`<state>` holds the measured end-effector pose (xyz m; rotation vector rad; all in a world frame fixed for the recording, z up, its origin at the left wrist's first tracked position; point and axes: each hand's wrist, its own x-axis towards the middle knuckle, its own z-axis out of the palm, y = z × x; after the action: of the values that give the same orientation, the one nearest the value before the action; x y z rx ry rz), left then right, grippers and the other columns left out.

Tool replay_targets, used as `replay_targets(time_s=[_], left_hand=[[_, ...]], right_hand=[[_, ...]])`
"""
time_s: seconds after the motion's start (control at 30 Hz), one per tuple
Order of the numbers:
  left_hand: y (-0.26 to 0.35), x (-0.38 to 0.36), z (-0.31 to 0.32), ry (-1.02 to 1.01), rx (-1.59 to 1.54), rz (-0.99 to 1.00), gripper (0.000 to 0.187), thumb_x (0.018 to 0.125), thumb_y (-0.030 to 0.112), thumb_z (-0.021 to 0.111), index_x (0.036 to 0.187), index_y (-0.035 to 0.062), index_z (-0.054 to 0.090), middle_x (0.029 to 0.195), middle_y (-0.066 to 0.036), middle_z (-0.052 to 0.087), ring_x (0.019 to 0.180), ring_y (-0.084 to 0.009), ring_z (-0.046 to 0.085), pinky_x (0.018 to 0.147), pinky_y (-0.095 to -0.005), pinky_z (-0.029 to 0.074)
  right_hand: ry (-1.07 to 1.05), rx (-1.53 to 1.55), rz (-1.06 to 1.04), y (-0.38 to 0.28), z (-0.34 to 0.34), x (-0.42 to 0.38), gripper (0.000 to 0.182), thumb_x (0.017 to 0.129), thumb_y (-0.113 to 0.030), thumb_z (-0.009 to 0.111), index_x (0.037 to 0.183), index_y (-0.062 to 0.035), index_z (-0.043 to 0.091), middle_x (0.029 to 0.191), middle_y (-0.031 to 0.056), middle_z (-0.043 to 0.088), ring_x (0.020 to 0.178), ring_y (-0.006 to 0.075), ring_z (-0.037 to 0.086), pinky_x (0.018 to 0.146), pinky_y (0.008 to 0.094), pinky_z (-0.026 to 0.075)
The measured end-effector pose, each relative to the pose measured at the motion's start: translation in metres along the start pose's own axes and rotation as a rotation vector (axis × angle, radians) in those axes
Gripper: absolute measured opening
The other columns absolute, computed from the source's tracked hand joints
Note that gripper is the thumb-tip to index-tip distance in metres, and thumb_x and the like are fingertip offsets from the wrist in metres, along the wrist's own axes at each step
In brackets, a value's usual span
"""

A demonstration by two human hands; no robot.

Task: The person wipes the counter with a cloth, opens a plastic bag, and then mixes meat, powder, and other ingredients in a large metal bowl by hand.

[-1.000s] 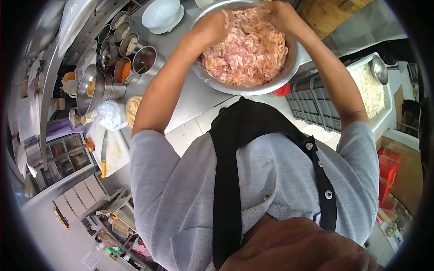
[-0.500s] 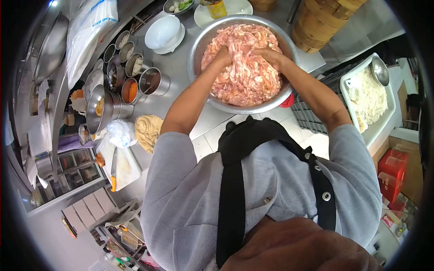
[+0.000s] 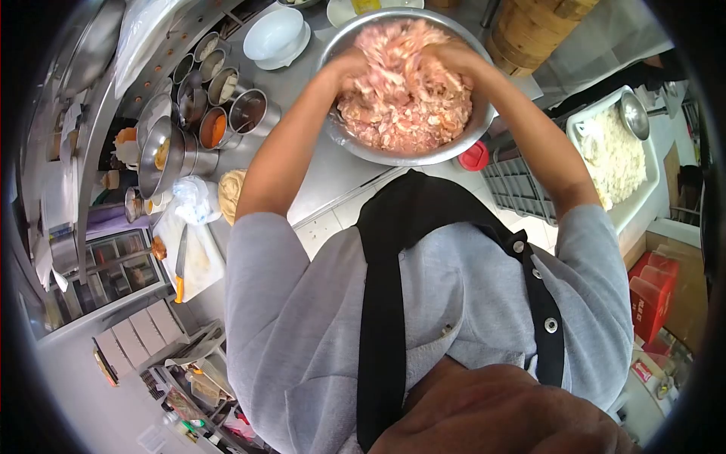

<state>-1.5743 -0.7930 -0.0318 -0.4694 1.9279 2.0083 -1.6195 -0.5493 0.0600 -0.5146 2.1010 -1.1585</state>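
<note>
Meat: raw, pink (image 3: pixel 404 121), heaped in a steel bowl (image 3: pixel 412 157) on the table (image 3: pixel 321 175), blurred between the hands.
Left hand (image 3: pixel 350 66): in the meat at the bowl's ten o'clock.
Right hand (image 3: pixel 451 57): in it too, at two.
Grip: fingers hidden; from where I stand I can't tell if clenched.
Around the bowl: bamboo steamers (image 3: pixel 538 34) at two, white tray (image 3: pixel 650 166) at four, knife (image 3: pixel 181 259) at eight.

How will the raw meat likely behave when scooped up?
The meat is probably floppy, since its loose strips lie tangled together. Its wet-looking sheen suggests it may be slippery. The heap filling much of the bowl could feel heavy.
</note>
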Motion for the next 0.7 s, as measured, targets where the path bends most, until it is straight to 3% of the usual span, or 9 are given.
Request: replay_targets(time_s=[0.07, 0.17, 0.27, 0.3, 0.43, 0.5, 0.57, 0.63, 0.7], left_hand=[[0.037, -0.036, 0.038, 0.175, 0.893, -0.212, 0.040, 0.075, 0.013, 0.059, 0.108, -0.0092, 0.057, 0.105, -0.024, 0.062, 0.091, -0.0312, 0.063, 0.074, -0.0414, 0.053], [0.069, -0.043, 0.037, 0.021, 1.344, -0.052, 0.062, 0.075, 0.025, 0.061, 0.122, -0.0125, 0.044, 0.110, -0.025, 0.059, 0.089, -0.0289, 0.064, 0.066, -0.0405, 0.054], [0.112, -0.081, 0.046, 0.053, 1.335, -0.050, 0.063, 0.074, 0.028, 0.063, 0.124, -0.0066, 0.047, 0.112, -0.024, 0.059, 0.090, -0.0305, 0.063, 0.075, -0.0366, 0.052], [0.102, -0.070, 0.033, 0.087, 1.221, 0.019, 0.060, 0.072, 0.028, 0.064, 0.126, 0.0067, 0.051, 0.112, -0.022, 0.060, 0.088, -0.0305, 0.064, 0.080, -0.0352, 0.050], [0.100, -0.044, 0.010, 0.124, 1.137, 0.050, 0.061, 0.068, 0.031, 0.069, 0.115, -0.0049, 0.055, 0.110, -0.023, 0.060, 0.095, -0.0317, 0.062, 0.083, -0.0370, 0.050], [0.062, 0.005, -0.012, 0.147, 1.204, 0.092, 0.060, 0.069, 0.028, 0.070, 0.118, -0.0038, 0.054, 0.108, -0.020, 0.062, 0.093, -0.0301, 0.063, 0.083, -0.0370, 0.051], [0.017, 0.043, -0.031, 0.073, 0.818, 0.004, 0.062, 0.069, 0.025, 0.071, 0.122, -0.0018, 0.052, 0.113, -0.018, 0.060, 0.095, -0.0278, 0.062, 0.084, -0.0359, 0.050], [0.026, 0.038, -0.014, -0.119, 0.285, -0.055, 0.069, 0.068, 0.023, 0.073, 0.127, -0.0006, 0.047, 0.122, -0.016, 0.053, 0.104, -0.0229, 0.057, 0.085, -0.0334, 0.048], [-0.011, 0.095, -0.023, -0.195, 0.179, 0.046, 0.073, 0.067, 0.024, 0.072, 0.130, -0.0001, 0.043, 0.126, -0.016, 0.050, 0.107, -0.0232, 0.054, 0.086, -0.0351, 0.047]], right_hand=[[-0.192, -0.493, 0.049, 0.031, -0.001, 0.045, 0.064, 0.076, -0.049, 0.063, 0.116, 0.0002, 0.057, 0.127, 0.0226, 0.047, 0.102, 0.0321, 0.057, 0.086, 0.0451, 0.045], [-0.081, -0.580, -0.166, 0.003, -0.009, 0.008, 0.060, 0.077, -0.045, 0.063, 0.120, -0.0029, 0.056, 0.119, 0.0194, 0.055, 0.098, 0.0299, 0.060, 0.083, 0.0365, 0.048], [-0.154, -0.441, -0.067, -0.030, -0.030, -0.020, 0.054, 0.078, -0.038, 0.063, 0.121, -0.0055, 0.056, 0.123, 0.0179, 0.054, 0.103, 0.0293, 0.058, 0.088, 0.0340, 0.046], [-0.101, -0.513, -0.118, -0.021, -0.037, -0.013, 0.053, 0.078, -0.039, 0.062, 0.120, -0.0070, 0.057, 0.123, 0.0176, 0.054, 0.106, 0.0302, 0.056, 0.092, 0.0345, 0.044], [0.013, -0.466, -0.220, 0.038, -0.037, 0.026, 0.059, 0.083, -0.038, 0.059, 0.133, -0.0096, 0.045, 0.132, 0.0165, 0.047, 0.117, 0.0261, 0.049, 0.097, 0.0346, 0.039], [0.116, -0.209, -0.074, 0.072, -0.019, 0.055, 0.065, 0.084, -0.040, 0.058, 0.138, -0.0115, 0.035, 0.133, 0.0151, 0.047, 0.121, 0.0255, 0.045, 0.101, 0.0350, 0.034], [0.091, 0.182, 0.235, 0.052, -0.013, 0.052, 0.067, 0.088, -0.040, 0.055, 0.141, -0.0096, 0.027, 0.131, 0.0130, 0.048, 0.118, 0.0248, 0.048, 0.099, 0.0374, 0.039], [-0.060, 0.589, 0.257, 0.062, -0.008, 0.075, 0.058, 0.089, -0.037, 0.054, 0.135, -0.0068, 0.035, 0.127, 0.0124, 0.051, 0.112, 0.0237, 0.053, 0.094, 0.0382, 0.045], [-0.186, 0.915, 0.279, 0.080, 0.000, 0.104, 0.041, 0.091, -0.030, 0.053, 0.123, -0.0050, 0.048, 0.113, 0.0107, 0.060, 0.096, 0.0207, 0.063, 0.080, 0.0368, 0.055]])
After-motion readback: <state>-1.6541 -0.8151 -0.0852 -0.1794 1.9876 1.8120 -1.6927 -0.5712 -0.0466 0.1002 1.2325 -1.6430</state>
